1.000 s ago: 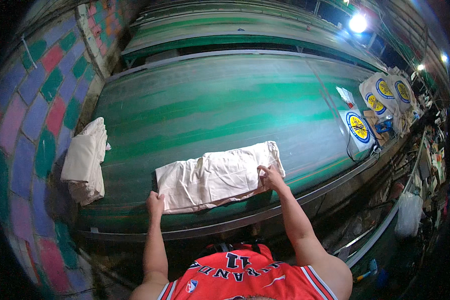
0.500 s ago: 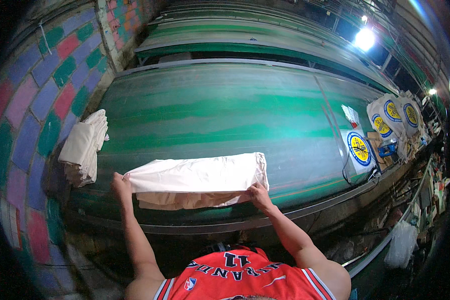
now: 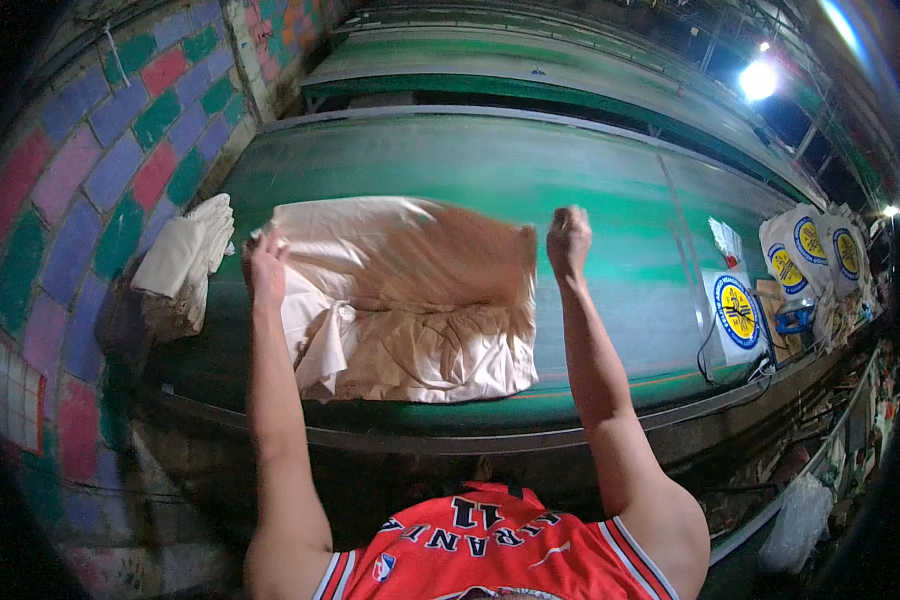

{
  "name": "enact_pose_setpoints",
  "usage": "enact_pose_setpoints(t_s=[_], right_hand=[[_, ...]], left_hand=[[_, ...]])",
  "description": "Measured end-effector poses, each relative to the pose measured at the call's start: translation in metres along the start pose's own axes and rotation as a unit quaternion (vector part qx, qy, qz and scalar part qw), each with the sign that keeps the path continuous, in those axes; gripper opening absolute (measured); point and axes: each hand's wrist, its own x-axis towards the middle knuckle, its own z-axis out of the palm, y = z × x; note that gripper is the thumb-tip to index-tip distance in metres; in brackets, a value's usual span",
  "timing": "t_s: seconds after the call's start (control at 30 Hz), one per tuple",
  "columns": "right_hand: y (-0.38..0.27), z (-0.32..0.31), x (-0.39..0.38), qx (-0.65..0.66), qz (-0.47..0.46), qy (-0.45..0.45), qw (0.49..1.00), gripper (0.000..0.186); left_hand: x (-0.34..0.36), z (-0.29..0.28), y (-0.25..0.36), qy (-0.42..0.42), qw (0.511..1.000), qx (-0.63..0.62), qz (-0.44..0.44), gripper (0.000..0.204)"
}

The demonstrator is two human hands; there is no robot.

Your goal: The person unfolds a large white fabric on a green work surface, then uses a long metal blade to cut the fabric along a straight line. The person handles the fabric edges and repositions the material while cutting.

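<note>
A cream cloth [image 3: 405, 355] is spread out wrinkled on the green table near its front edge, its far part smooth and its near part bunched in folds. My left hand [image 3: 266, 258] has its fingers closed on the cloth's upper left corner. Just beyond the upper right corner, and apart from it, my right hand [image 3: 569, 238] is closed; whether anything is inside it is hidden. A stack of folded cream cloths [image 3: 175, 265] lies at the table's left end.
A painted block wall [image 3: 120, 190] borders the left. At right are a printed white sheet [image 3: 732, 308], bags with round emblems [image 3: 802, 245], a blue tool [image 3: 793, 318] and cables. A metal rail [image 3: 440, 439] runs along the front; more long tables [image 3: 470, 55] stand behind.
The cloth was a long folded bundle and is now opened into a wider spread. Both my hands have moved up and away from me; the right one has come off the cloth's edge.
</note>
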Motion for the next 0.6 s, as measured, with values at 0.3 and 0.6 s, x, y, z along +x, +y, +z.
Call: enact_pose_setpoints(t_s=[0.3,0.6], right_hand=[[0.035,0.033,-0.174,-0.027,-0.056,-0.386,0.92,0.041],[0.046,0.035,-0.259,0.051,-0.092,-0.292,0.951,0.04]], left_hand=[[-0.138,-0.043,-0.171,-0.229,0.758,0.611,0.011,0.053],[-0.222,-0.023,-0.204,-0.219,0.616,0.751,0.088,0.078]])
